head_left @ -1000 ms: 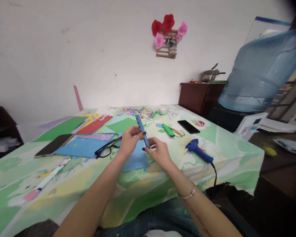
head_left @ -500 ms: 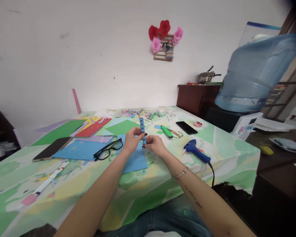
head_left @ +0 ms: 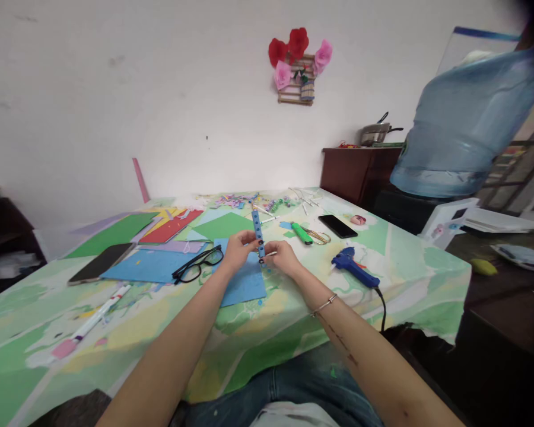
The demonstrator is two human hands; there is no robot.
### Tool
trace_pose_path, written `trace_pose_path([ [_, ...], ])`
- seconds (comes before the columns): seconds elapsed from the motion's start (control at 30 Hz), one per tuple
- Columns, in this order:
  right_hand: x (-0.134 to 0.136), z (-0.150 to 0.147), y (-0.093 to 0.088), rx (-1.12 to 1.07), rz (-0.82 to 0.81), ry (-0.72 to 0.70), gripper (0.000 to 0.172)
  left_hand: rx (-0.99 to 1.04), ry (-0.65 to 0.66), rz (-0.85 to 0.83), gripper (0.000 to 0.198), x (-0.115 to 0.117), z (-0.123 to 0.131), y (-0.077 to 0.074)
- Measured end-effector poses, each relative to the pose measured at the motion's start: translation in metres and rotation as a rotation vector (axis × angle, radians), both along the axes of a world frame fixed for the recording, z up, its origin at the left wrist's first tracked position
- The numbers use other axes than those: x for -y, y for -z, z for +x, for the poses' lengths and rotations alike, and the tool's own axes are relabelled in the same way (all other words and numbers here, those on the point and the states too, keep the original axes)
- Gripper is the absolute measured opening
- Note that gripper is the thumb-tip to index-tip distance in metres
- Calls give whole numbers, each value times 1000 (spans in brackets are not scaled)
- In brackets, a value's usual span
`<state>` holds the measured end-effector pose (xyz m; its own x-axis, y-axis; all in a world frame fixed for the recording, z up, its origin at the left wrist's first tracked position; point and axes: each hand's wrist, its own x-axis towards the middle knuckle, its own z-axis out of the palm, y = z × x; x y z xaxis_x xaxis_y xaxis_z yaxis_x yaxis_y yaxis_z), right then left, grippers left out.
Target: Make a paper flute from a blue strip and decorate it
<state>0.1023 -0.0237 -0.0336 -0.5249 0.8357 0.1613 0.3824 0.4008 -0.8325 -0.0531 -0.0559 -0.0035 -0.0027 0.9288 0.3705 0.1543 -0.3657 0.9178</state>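
Note:
A narrow blue strip with a row of dark round spots (head_left: 257,223) stands nearly upright between my hands, above the table. My left hand (head_left: 240,250) pinches it from the left, near its lower half. From the right, my right hand (head_left: 283,258) closes its fingertips on the strip's bottom end. Dark nails show at the strip's edge. What the spots are is too small to tell. Beneath my hands lies a blue sheet (head_left: 241,284), and black-framed glasses (head_left: 197,264) rest just to its left.
On the right are a blue glue gun (head_left: 355,268) with its cord, a black phone (head_left: 337,226) and a green-handled cutter (head_left: 301,233). Coloured sheets (head_left: 111,232), a dark tablet-like device (head_left: 101,263) and a white pen (head_left: 101,314) lie left. Paper scraps (head_left: 235,200) cover the back.
My view has shifted slightly, so the table and wall sit a little differently in the picture. Both hands keep hold of the blue strip in much the same place.

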Motion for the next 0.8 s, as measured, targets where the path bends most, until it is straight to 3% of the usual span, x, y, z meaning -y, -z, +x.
trace_pose_path([
  [0.2,-1,0,-2,-3,58,42,32,12,-14,31,25,-3,-2,0],
  [0.37,2,0,-4,4,63,44,32,97,-30,153,24,0,0,-13],
  [0.53,4,-1,-4,22,47,42,31,173,37,204,34,5,3,-23],
  [0.8,6,-1,-6,17,49,28,31,261,71,194,32,1,2,-20],
])
